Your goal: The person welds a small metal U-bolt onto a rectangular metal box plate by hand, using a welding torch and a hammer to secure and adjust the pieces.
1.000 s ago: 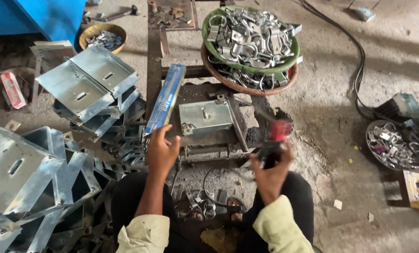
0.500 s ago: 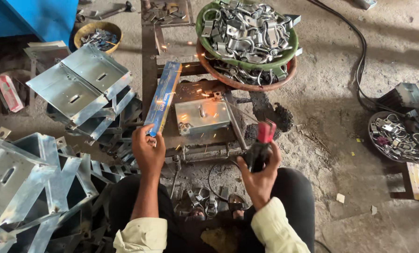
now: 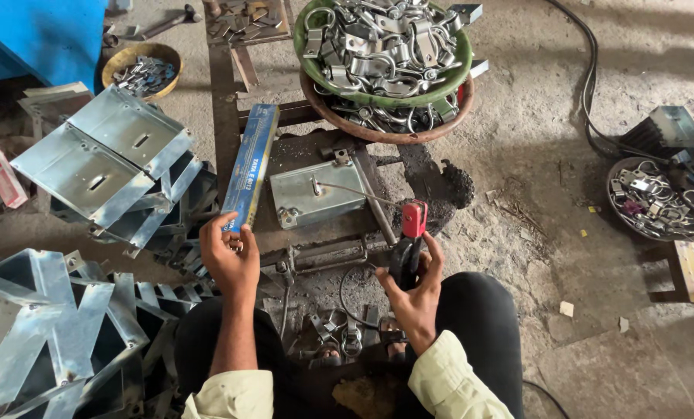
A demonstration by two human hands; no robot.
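Note:
My right hand grips a black electrode holder with a red tip; a thin welding rod runs from it up and left to a galvanised metal box lying on a dark work frame. My left hand is closed around the near end of a long blue carton that lies slantwise left of the box. I sit on the ground with my knees either side of the frame. Small metal clamps lie between my legs.
A green basin of metal U-clamps sits in a brown basin behind the box. Stacked galvanised box shells fill the left. A yellow bowl of small parts is at the back left, a dark tray of parts at the right.
The sparks seen on the box half a second ago are gone. My left hand has closed on the blue carton's near end. The electrode holder has drawn slightly back from the box.

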